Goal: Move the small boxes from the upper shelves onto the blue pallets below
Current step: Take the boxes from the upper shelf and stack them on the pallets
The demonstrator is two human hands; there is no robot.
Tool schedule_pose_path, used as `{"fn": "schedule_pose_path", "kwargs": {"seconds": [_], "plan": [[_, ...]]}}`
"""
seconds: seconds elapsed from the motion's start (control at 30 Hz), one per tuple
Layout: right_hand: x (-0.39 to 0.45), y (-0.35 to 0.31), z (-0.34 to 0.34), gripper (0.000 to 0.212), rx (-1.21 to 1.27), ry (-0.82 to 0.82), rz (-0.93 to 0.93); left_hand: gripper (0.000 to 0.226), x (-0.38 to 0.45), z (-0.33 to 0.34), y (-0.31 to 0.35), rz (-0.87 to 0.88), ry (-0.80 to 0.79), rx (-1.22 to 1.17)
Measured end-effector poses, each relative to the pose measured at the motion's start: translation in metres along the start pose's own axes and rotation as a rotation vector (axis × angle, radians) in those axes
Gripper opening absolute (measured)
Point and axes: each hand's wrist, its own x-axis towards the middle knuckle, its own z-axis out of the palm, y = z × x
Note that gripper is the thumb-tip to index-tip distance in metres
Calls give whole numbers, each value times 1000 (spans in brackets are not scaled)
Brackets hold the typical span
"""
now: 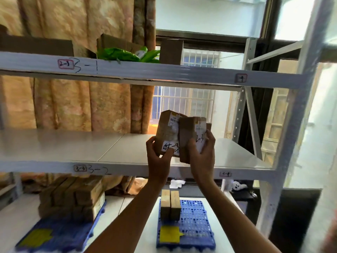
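Low left: left blue pallet [60, 234] carries stack of brown boxes [76, 198]. Above it, middle shelf [73, 148], edge marked "3-2". Centre: left hand [158, 152] grips small box [168, 132], fingers curled round its lower end, raised above shelf front. Touching it on right, second small box [191, 137], gripped by right hand [202, 154]. Below hands: right blue pallet [195, 227] with two upright boxes [170, 205] side by side. Top shelf [164, 73]: green bag [124, 54].
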Motion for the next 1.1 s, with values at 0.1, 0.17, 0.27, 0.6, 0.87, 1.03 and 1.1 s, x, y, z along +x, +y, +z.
{"fn": "schedule_pose_path", "kwargs": {"seconds": [0.1,0.17,0.27,0.6,0.87,1.03,1.1], "plan": [[-38,-9,-28,66,71,-29,48,56,-42,-10,11,-26,18,17],[-67,-9,-47,68,128,-70,110,55,-73,-20,16,-58,21,38],[-103,-5,-70,80,119,-125,181,52,-117,-37,13,-118,49,46],[-186,63,-112,77,249,-365,725,55,-218,-75,-45,-447,103,205],[-214,170,-88,89,35,-504,970,61,-232,-93,-151,-636,121,327],[-190,242,-54,84,50,-269,1158,67,-196,-96,-212,-637,116,410],[-178,268,-45,78,56,-169,1226,66,-174,-98,-229,-617,134,421]]}}
